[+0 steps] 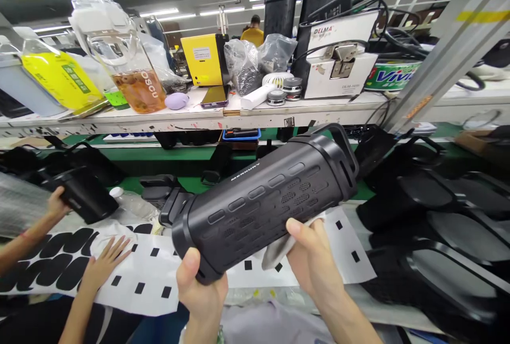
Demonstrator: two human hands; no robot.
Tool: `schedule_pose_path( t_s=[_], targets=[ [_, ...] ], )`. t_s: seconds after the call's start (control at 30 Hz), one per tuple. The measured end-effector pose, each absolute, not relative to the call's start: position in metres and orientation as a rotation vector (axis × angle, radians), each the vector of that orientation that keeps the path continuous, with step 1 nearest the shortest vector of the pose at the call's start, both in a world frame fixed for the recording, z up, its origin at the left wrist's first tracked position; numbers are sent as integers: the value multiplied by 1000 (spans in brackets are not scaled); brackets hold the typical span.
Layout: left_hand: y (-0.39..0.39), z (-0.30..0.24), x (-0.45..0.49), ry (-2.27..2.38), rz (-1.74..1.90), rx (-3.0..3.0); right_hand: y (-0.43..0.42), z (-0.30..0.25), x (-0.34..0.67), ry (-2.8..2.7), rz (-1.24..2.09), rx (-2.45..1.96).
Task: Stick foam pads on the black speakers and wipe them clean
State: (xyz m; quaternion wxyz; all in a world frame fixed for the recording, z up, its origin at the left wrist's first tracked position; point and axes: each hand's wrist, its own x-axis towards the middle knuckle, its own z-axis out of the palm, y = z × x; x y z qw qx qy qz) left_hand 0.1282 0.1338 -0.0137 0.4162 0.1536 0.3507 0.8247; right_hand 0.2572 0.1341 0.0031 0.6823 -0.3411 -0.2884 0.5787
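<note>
The person's left hand (201,285) had a firm grip around the lower end of a black ribbed plastic cylinder (263,206) with slotted vents and a looped handle, held up above a long white sheet (153,275) dotted with black square pads. The right hand (314,264) gripped the cylinder's underside through a pale grey cloth (281,246). To the left, a co-worker's hand (58,206) held a similar black housing (82,195), while their other hand (105,261) lay flat on the sheet. More black housings (430,216) lay piled to the right, below a white shelf (279,110) carrying bottles and bags.
</note>
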Motion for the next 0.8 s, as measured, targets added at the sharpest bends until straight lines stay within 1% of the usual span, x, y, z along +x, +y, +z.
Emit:
schedule_pose_path(
  t_s=[0.27,0.47,0.67,0.8],
  targets=[
    [134,-18,130,906,1949,349,134,9,254,-616,1251,-762],
    [135,-22,132,924,1952,367,134,4,256,-482,1252,-880],
    [137,-21,133,934,1892,331,134,8,256,-630,1236,-777],
    [135,-18,134,909,1921,336,136,10,257,-628,1250,-763]
  ],
)
